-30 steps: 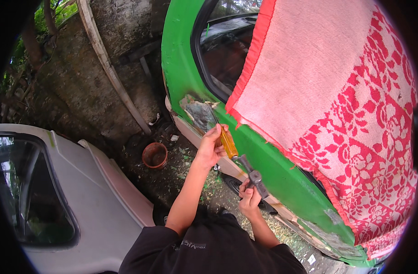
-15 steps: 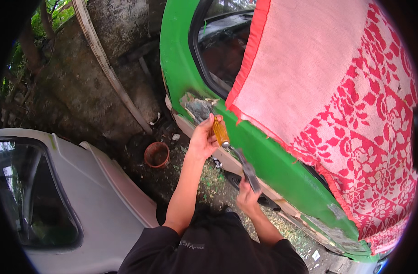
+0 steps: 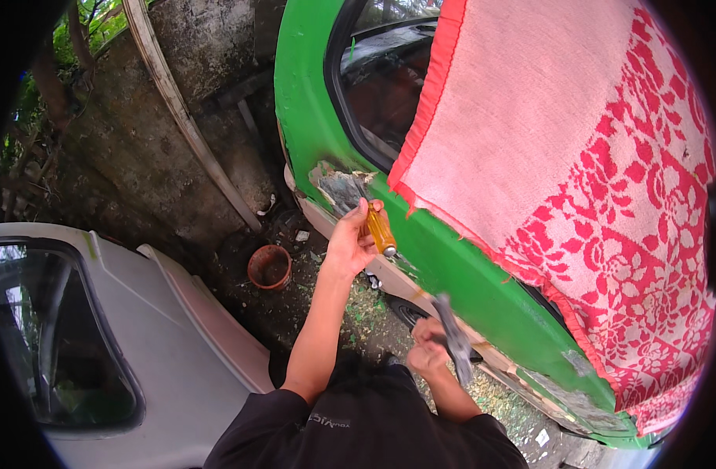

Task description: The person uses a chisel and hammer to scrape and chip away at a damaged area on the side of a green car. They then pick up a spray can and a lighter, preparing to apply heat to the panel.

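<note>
My left hand [image 3: 350,244] is closed round the amber handle of a chisel [image 3: 381,232], its metal-capped end toward me. The blade, partly hidden by my fingers, meets a scraped grey patch [image 3: 340,190] on a green car body [image 3: 460,273], below the window's corner. In my right hand [image 3: 428,349] is a hammer [image 3: 454,341], smeared by motion. Its head is apart from the chisel's cap, lower and to the right.
A pink and red floral cloth [image 3: 530,141] covers much of the green car. On the left stands a grey car [image 3: 178,359]. Between them sits a reddish-brown pot [image 3: 270,267] on ground strewn with paint flakes [image 3: 366,305]. A long pale strip [image 3: 182,117] leans against the wall.
The hammer has swung away from the chisel's cap, down and to the right, in my right hand. My left hand and the chisel stay almost in place.
</note>
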A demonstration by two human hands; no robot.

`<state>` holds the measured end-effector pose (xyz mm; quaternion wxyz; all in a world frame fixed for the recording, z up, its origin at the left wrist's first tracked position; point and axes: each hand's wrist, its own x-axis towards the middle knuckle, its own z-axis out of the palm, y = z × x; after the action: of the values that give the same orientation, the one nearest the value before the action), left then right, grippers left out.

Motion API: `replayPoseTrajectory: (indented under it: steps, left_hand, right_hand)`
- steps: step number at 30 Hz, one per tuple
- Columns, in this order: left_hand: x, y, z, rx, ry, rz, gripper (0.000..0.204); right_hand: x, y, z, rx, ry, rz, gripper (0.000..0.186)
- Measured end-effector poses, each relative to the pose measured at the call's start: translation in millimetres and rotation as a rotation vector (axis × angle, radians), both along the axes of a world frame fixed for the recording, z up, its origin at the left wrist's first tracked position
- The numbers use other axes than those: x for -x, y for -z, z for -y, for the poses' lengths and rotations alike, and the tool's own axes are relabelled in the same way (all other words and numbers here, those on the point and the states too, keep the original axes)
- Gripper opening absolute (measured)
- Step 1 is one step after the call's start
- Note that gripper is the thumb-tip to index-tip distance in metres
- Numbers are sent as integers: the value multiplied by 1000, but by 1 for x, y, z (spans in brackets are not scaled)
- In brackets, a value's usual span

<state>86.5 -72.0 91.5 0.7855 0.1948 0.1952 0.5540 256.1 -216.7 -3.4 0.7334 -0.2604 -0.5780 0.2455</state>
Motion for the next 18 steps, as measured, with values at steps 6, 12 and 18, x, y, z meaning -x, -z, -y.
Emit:
replayPoseTrajectory:
  steps: [6, 12, 18]
  left_hand:
    - [0, 20, -5, -115, 120, 126, 31]
    - [1, 16, -1, -77, 49, 84, 31]
    - [-1, 27, 1, -128, 94, 117, 31]
  right_hand:
    - [-1, -3, -18, 352, 183, 489, 7]
    - [2, -38, 4, -76, -259, -252, 36]
    - [-5, 2, -16, 279, 193, 600, 26]
